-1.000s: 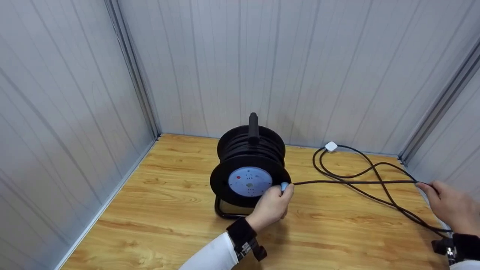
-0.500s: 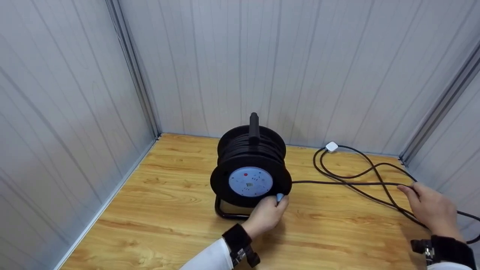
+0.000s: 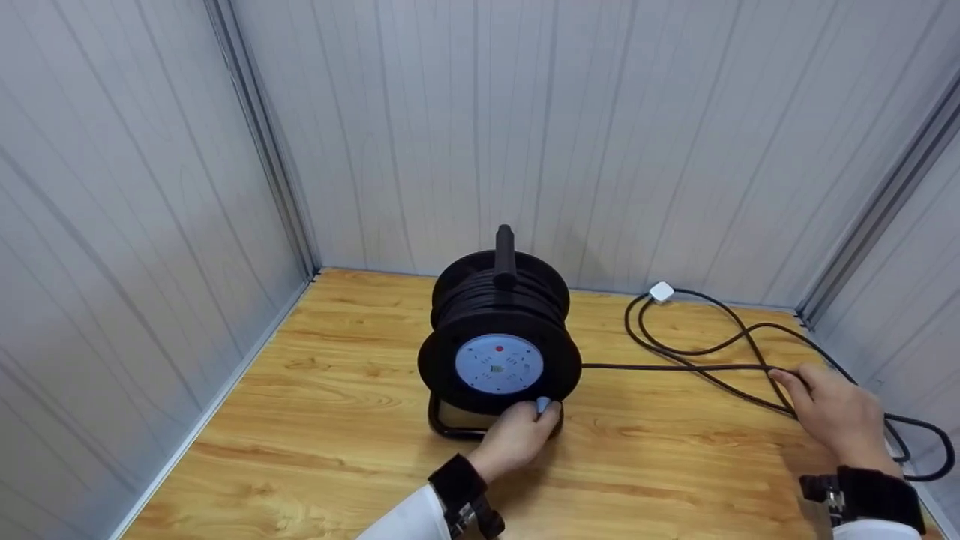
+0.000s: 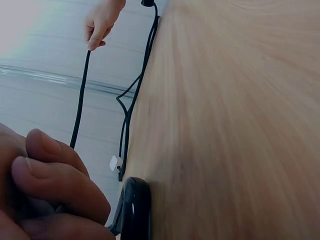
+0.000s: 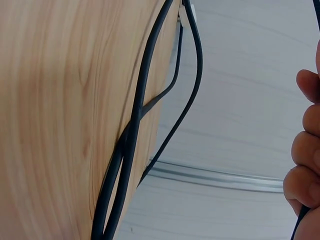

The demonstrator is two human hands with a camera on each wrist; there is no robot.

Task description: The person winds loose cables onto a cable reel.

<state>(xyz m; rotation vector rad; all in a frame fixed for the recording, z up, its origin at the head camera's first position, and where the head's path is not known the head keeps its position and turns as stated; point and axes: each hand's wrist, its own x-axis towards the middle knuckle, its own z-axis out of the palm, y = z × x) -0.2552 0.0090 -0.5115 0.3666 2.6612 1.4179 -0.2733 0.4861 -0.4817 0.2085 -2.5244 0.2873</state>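
Observation:
A black cable reel [image 3: 442, 360] stands on the wooden table, with dark cable wound between its flanges and a pale blue socket panel [image 3: 499, 364] on the front. Low on the front flange, my left hand [image 3: 517, 435] grips the reel's small light-blue crank knob [image 3: 542, 404]; its curled fingers [image 4: 65, 187] show close up in the left wrist view. From the reel's right side the black cable [image 3: 675, 367] runs taut to my right hand [image 3: 836, 412], which holds it between thumb and curled fingers. In the right wrist view those fingers [image 5: 306, 150] wrap the cable at the edge.
Loose loops of cable [image 3: 724, 307] lie on the table at the right, with a white plug [image 3: 661, 292] near the back wall [image 3: 450, 135]. Grey panels enclose the table [image 3: 300, 420] at the left, back and right. The reel's carrying handle [image 3: 505, 259] points upward.
My left hand has swung the knob down and left, and the socket panel has turned clockwise. Holding the cable, my right hand has moved left, closer to the reel.

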